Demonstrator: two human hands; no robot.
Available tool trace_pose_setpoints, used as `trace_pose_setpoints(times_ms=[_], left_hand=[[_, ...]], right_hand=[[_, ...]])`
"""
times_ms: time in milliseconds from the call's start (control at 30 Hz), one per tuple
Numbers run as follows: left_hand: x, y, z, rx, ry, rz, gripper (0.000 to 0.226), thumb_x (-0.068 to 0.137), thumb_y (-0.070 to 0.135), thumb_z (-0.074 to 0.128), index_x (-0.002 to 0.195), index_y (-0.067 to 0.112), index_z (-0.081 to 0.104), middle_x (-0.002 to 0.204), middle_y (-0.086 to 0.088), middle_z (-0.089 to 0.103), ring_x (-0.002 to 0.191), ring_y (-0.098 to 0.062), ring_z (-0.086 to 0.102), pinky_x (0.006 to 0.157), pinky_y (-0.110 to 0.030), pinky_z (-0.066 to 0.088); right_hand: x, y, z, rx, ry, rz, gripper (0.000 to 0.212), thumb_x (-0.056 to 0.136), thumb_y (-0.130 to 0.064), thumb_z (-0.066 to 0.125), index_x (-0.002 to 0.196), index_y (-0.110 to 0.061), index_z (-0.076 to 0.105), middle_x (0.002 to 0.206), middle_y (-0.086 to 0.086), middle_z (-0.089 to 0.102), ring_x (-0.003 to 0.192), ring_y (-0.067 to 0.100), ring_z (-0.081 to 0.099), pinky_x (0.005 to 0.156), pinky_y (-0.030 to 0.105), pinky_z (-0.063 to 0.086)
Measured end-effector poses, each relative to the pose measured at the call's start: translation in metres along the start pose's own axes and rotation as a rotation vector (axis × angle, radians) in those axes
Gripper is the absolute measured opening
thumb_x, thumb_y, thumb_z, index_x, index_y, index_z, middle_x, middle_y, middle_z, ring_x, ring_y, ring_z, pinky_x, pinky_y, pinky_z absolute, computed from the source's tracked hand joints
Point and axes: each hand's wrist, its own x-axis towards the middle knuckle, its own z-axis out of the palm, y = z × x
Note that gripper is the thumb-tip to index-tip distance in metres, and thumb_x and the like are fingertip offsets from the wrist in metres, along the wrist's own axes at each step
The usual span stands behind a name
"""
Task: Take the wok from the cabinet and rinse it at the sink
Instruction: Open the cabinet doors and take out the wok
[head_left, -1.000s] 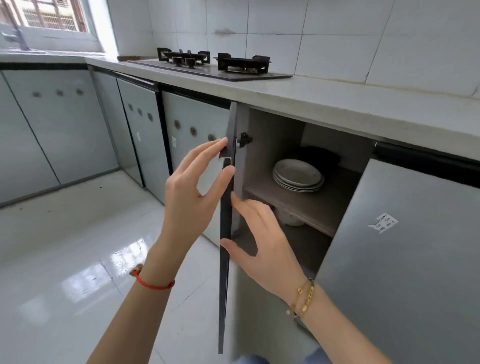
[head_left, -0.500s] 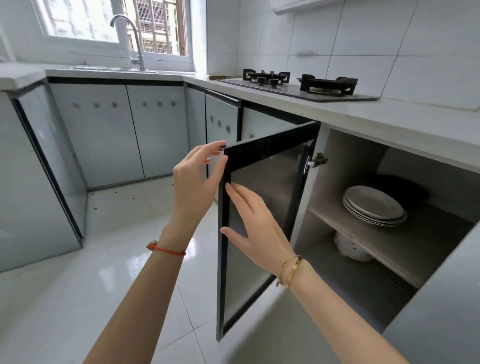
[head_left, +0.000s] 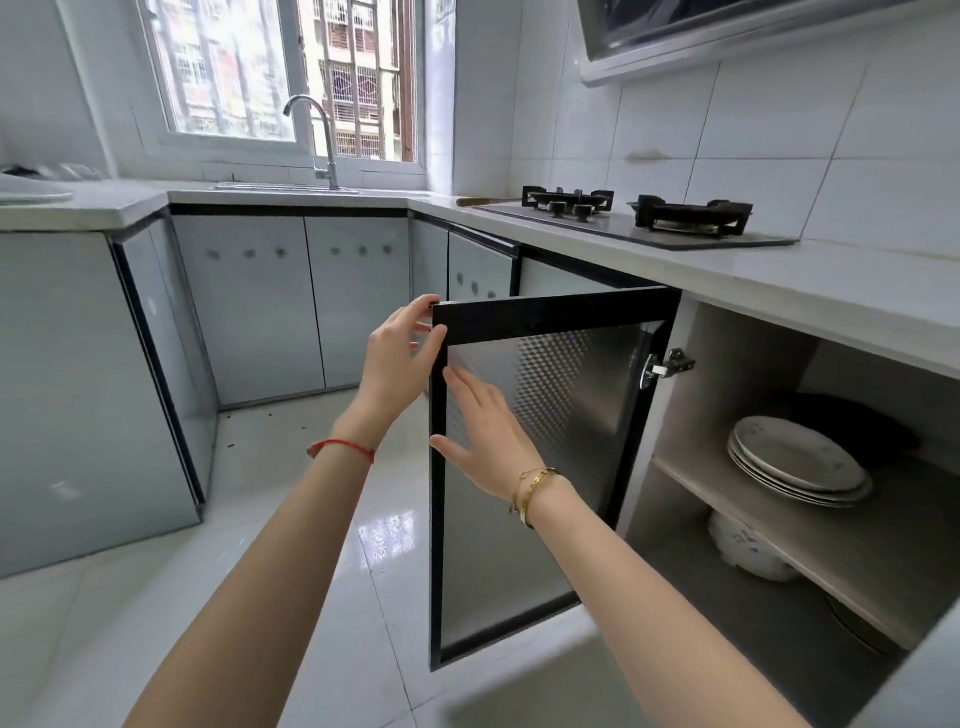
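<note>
The cabinet door (head_left: 550, 467) under the counter stands swung wide open. My left hand (head_left: 397, 358) curls around its top outer corner. My right hand (head_left: 483, 436) lies flat, fingers apart, against the door's inner patterned face. Inside the cabinet, a dark wok (head_left: 852, 423) sits at the back of the upper shelf, half hidden behind a stack of grey plates (head_left: 800, 462). The sink (head_left: 283, 188) with a curved steel faucet (head_left: 317, 140) is under the window on the far counter.
A two-burner gas stove (head_left: 639, 213) sits on the counter above the cabinet. A white patterned pot (head_left: 748, 551) stands on the cabinet floor under the shelf. Closed grey cabinet fronts line the left and far sides. The floor is glossy white tile (head_left: 208, 571).
The door has swung from nearly edge-on to wide open, with both hands following it. The view has turned left, bringing the sink and window into sight.
</note>
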Motion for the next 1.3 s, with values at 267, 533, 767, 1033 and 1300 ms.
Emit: trace_pose_setpoints(times_ms=[267, 533, 767, 1033, 1300], left_hand=[[-0.013, 0.002, 0.008, 0.036, 0.147, 0.043, 0.042, 0.095, 0.017, 0.059, 0.137, 0.011, 0.053, 0.13, -0.006, 0.059, 0.117, -0.015, 0.054, 0.102, -0.023, 0.041], [-0.044, 0.059, 0.056, -0.135, 0.073, 0.195, 0.035, 0.092, 0.013, 0.062, 0.127, 0.009, 0.061, 0.123, -0.002, 0.064, 0.12, -0.013, 0.056, 0.104, -0.018, 0.04], [-0.083, 0.125, 0.156, -0.352, -0.265, 0.234, 0.038, 0.092, 0.015, 0.064, 0.129, 0.013, 0.06, 0.126, 0.003, 0.064, 0.12, -0.007, 0.057, 0.103, -0.016, 0.041], [-0.129, 0.224, 0.257, -0.599, -0.652, 0.209, 0.053, 0.093, 0.024, 0.064, 0.143, 0.018, 0.047, 0.139, 0.005, 0.056, 0.129, -0.006, 0.049, 0.103, -0.013, 0.037], [-0.145, 0.271, 0.291, -0.673, -0.82, 0.196, 0.051, 0.095, 0.026, 0.06, 0.142, 0.014, 0.046, 0.138, -0.001, 0.058, 0.128, -0.011, 0.052, 0.102, -0.016, 0.04]], right_hand=[[-0.003, -0.002, -0.012, 0.028, 0.034, -0.008, 0.083, 0.092, -0.037, 0.062, 0.156, -0.019, 0.013, 0.164, -0.003, 0.013, 0.149, 0.015, 0.015, 0.121, 0.032, 0.018], [-0.092, 0.041, -0.087, -0.167, 0.226, 0.151, 0.069, 0.094, -0.033, 0.06, 0.152, -0.015, 0.028, 0.157, 0.001, 0.032, 0.147, 0.014, 0.024, 0.121, 0.035, 0.026], [-0.196, 0.081, -0.168, -0.409, 0.36, 0.387, 0.063, 0.094, -0.029, 0.06, 0.15, -0.015, 0.035, 0.152, 0.001, 0.039, 0.144, 0.014, 0.03, 0.119, 0.036, 0.03], [-0.27, 0.104, -0.254, -0.63, 0.542, 0.584, 0.059, 0.093, -0.019, 0.061, 0.146, -0.007, 0.039, 0.149, 0.009, 0.042, 0.141, 0.023, 0.034, 0.118, 0.04, 0.031], [-0.286, 0.115, -0.267, -0.696, 0.469, 0.655, 0.066, 0.094, -0.023, 0.059, 0.152, -0.009, 0.029, 0.157, 0.007, 0.032, 0.147, 0.02, 0.025, 0.121, 0.042, 0.025]])
